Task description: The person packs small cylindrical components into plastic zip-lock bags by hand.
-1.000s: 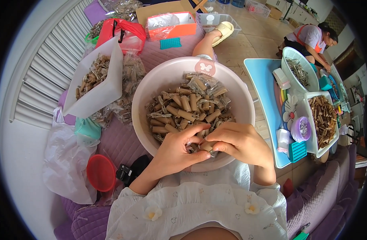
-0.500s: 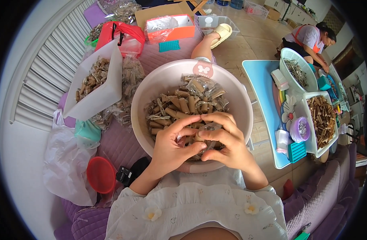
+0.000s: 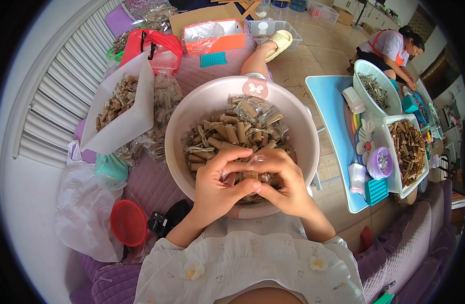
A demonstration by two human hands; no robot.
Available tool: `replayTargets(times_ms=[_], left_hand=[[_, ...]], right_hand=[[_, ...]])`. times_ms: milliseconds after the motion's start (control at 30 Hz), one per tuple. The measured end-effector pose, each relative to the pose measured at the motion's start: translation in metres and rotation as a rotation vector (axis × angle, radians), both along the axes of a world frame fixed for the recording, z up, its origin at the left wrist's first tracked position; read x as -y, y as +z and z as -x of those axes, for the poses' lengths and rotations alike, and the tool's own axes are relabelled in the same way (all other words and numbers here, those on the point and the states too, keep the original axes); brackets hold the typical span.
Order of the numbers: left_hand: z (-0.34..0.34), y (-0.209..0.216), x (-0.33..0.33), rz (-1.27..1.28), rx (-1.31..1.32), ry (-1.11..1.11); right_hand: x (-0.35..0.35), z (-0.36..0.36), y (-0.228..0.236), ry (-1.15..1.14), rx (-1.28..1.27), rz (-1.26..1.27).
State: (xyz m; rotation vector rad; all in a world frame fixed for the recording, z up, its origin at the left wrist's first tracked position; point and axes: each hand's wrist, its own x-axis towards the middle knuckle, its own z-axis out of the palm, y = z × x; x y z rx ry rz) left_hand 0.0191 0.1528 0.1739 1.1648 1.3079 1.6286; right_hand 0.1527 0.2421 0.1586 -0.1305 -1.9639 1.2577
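A pale pink basin (image 3: 304,126) sits in front of me, partly filled with short brown rolls (image 3: 231,133), many of them in clear plastic film. Over its near side, my left hand (image 3: 220,177) and my right hand (image 3: 284,182) meet with bent fingers. Between their fingertips is a small brown roll (image 3: 251,175) with clear film (image 3: 256,161) around it; the fingers partly cover it. Both thumbs touch at its near side, and both hands grip it.
At left stand a white bin (image 3: 144,109) of rolls, a red bowl (image 3: 128,223) and a white plastic bag (image 3: 83,218). At right, a blue table (image 3: 326,104) carries a white tray (image 3: 412,190) of brown pieces and a pale basin (image 3: 362,96). Another person (image 3: 389,45) works beyond.
My right hand's fingers have closed in toward the left hand, and the thumbs now meet. The roll and its film stay between the fingertips.
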Motion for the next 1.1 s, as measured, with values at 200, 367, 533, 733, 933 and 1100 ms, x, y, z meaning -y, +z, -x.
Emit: replayTargets(times_ms=[200, 367, 533, 733, 933, 1100], left_hand=[[0.002, -0.012, 0.001, -0.062, 0.069, 0.0], [-0.003, -0.009, -0.002, -0.117, -0.067, 0.039], [0.005, -0.002, -0.002, -0.05, -0.133, 0.15], [0.008, -0.003, 0.001, -0.099, -0.454, 0.27], [0.0, 0.001, -0.005, -0.23, -0.974, 0.293], [0.001, -0.005, -0.009, -0.164, -1.093, 0.243]], right_hand=[[0.0, -0.004, 0.0, 0.081, 0.048, 0.402], [0.004, -0.004, 0.005, -0.069, 0.164, 0.386], [0.003, -0.006, 0.004, -0.186, 0.199, 0.395], [0.001, -0.001, -0.007, -0.302, 0.107, 0.22], [0.009, -0.004, 0.006, -0.189, 0.274, 0.077], [0.008, -0.007, 0.007, -0.177, 0.347, -0.058]])
